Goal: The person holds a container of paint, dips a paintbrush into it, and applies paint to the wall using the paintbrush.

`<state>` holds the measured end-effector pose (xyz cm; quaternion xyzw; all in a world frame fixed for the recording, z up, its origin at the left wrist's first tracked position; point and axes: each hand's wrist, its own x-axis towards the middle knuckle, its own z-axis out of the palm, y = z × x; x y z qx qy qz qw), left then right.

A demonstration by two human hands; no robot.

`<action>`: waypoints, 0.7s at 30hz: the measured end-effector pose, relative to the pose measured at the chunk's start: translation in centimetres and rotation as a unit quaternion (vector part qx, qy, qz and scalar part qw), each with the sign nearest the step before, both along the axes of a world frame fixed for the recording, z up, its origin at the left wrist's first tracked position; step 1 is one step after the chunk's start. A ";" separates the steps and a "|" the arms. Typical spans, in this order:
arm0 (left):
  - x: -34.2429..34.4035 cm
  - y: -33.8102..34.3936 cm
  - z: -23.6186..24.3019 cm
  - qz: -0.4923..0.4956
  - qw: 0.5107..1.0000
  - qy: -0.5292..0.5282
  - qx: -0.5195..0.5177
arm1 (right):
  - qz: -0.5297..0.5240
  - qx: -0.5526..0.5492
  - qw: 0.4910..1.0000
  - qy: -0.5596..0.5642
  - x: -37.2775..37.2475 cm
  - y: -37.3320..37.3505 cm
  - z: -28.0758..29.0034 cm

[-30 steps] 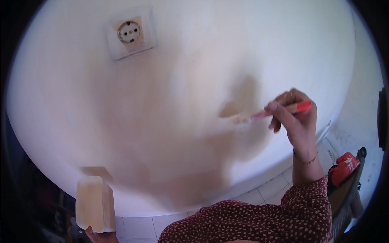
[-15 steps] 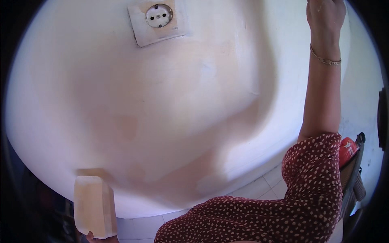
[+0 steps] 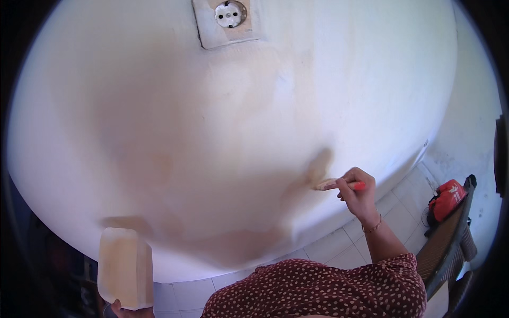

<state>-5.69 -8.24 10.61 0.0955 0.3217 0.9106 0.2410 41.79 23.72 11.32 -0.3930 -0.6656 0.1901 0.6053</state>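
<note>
My right hand [image 3: 362, 193] is closed around a paintbrush [image 3: 330, 184] with a red handle end. Its bristles point left toward the pale wall [image 3: 222, 122]; whether they touch it I cannot tell. At the lower left, my left hand [image 3: 131, 311] grips the bottom end of a cream-coloured plastic tub [image 3: 119, 265]. The tub is tilted, its inside facing me and smeared with a pale yellowish tint. Much of the left hand is hidden behind the tub and cut off by the lower edge.
A wall socket [image 3: 230, 15] in a paint-smeared square plate sits at the top. White floor tiles [image 3: 331, 249] run along the wall's foot. To the right stands a brown woven chair [image 3: 442, 244] with a red bag [image 3: 448, 199] beside its top end.
My right hand has come down from the upper right to the lower wall, bringing the paintbrush into view. The socket appears higher and further right. My left hand still holds the tub.
</note>
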 end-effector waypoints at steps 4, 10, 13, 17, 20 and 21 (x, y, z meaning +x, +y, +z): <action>1.5 0.7 1.0 -0.053 0.998 0.037 -0.006 | 0.010 -0.018 0.999 -0.047 1.7 2.6 4.5; 0.9 1.6 0.7 -0.077 0.996 0.031 -0.036 | 0.025 0.263 0.957 0.123 0.5 4.2 22.3; 2.6 2.7 1.9 -0.040 0.992 0.086 -0.082 | 0.047 0.396 0.894 0.206 1.5 5.6 31.0; 8.1 4.3 5.2 -0.057 0.997 -0.033 -0.050 | 0.041 0.377 0.894 0.236 3.0 7.4 30.4; 7.9 4.4 3.9 -0.055 0.996 -0.043 -0.047 | -0.048 0.304 0.944 0.119 1.9 6.7 21.0; 7.8 4.1 3.4 -0.052 0.996 -0.048 -0.046 | -0.047 0.313 0.947 0.059 1.7 6.6 17.1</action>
